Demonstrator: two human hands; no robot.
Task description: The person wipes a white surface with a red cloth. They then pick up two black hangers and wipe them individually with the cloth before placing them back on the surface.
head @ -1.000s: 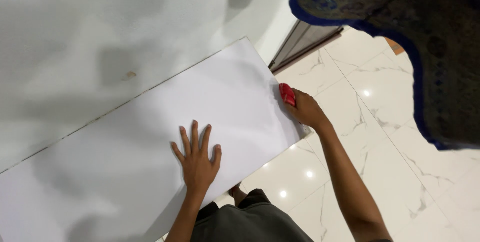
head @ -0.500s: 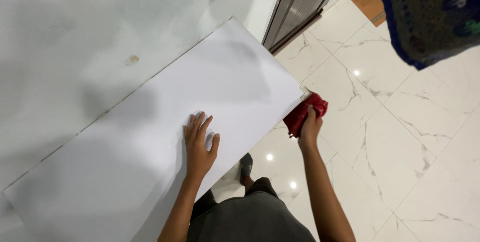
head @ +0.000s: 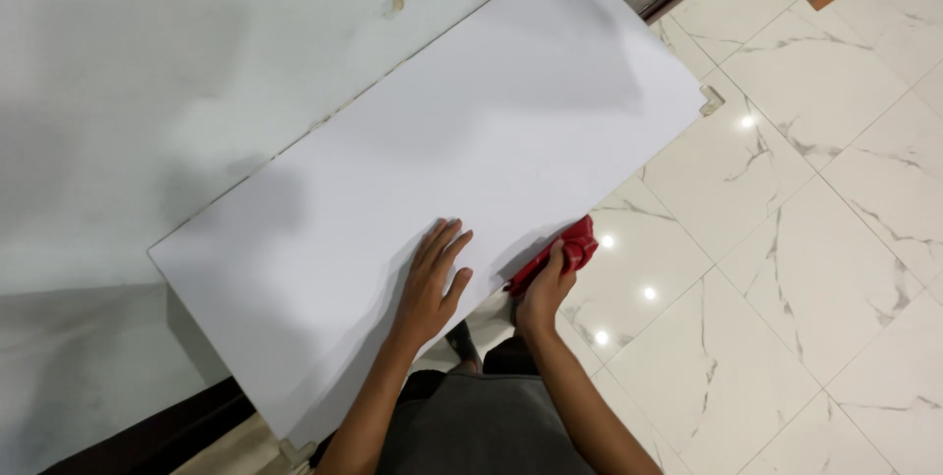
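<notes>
Left hand: flat and released, my left hand point(head: 432, 283) lies palm down with fingers spread on the white panel point(head: 422, 170), pointing toward 1 o'clock.
Right hand: my right hand point(head: 543, 288) is clenched around a red cloth point(head: 558, 254) at the panel's near edge, at 3 o'clock from the left hand.
Panel: leans against the pale wall point(head: 147, 62); its face looks uniformly white.
Done: I see no smears; the surface looks clean as far as I can tell.
Left: probably the edge toward 7 o'clock, above the marble floor point(head: 786, 239).
</notes>
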